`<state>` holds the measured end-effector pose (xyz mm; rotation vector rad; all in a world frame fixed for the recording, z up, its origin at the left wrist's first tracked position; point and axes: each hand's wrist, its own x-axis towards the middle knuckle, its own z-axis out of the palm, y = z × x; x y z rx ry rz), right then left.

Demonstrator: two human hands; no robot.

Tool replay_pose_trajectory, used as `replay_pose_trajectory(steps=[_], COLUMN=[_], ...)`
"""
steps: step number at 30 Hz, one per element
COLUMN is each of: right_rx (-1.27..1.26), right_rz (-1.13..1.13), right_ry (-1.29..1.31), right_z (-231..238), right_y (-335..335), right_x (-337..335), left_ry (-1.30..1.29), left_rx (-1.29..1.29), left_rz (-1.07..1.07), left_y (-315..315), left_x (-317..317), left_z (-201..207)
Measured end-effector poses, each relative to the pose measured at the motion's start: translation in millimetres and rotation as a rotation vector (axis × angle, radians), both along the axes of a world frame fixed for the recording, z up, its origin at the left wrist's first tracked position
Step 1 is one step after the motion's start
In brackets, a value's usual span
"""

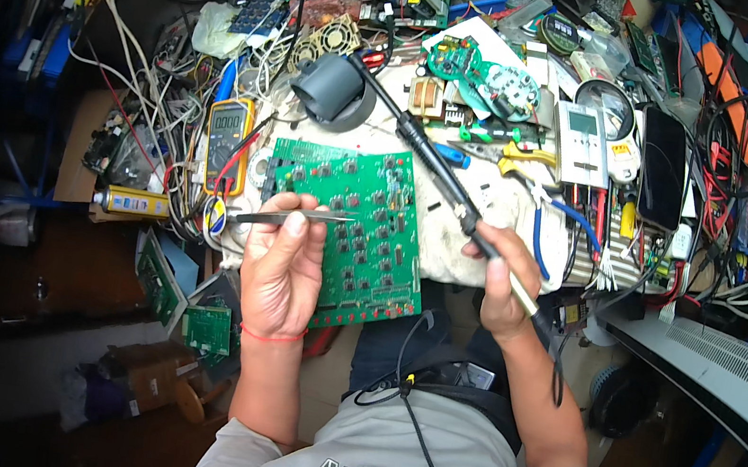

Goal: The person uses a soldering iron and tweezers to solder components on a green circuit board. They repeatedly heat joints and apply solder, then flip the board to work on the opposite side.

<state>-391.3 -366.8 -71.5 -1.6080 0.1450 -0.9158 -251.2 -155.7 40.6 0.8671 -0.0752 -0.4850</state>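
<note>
My left hand grips metal tweezers whose tips point right over a green circuit board. The board is studded with small dark chips and lies tilted on a white cloth at the bench edge. My left palm also rests on the board's left side. My right hand holds a black soldering iron by its handle. The iron's shaft runs up and left, away from the board, toward a grey round nozzle.
A yellow multimeter lies left of the board among tangled wires. Behind it sit loose circuit boards, a white handheld tester, a magnifier, a black phone, pliers and screwdrivers. More green boards lie below the bench at left.
</note>
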Motion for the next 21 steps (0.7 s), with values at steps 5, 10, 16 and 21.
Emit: replay_pose_trajectory(steps=[5,10,16,21], right_rx=[0.222,0.298,0.314,0.169], right_rz=[-0.058,-0.021,-0.037,-0.088], right_ry=[0.068,0.139,0.156,0.235], right_z=[5.5,13.4,4.6,-2.8], right_y=[14.6,25.8,34.3,39.4], right_x=[-1.3,-7.1,-7.9,-13.2], left_ry=[-0.115,-0.272,-0.435,-0.559], left_rx=[0.189,0.309,0.469,0.539], left_rz=[0.062,0.046,-0.018,-0.078], left_y=[17.5,18.8,4.5,-11.0], left_x=[-14.0,-16.8,0.5,20.0], left_z=[-9.6,-11.8,-6.4,1.0])
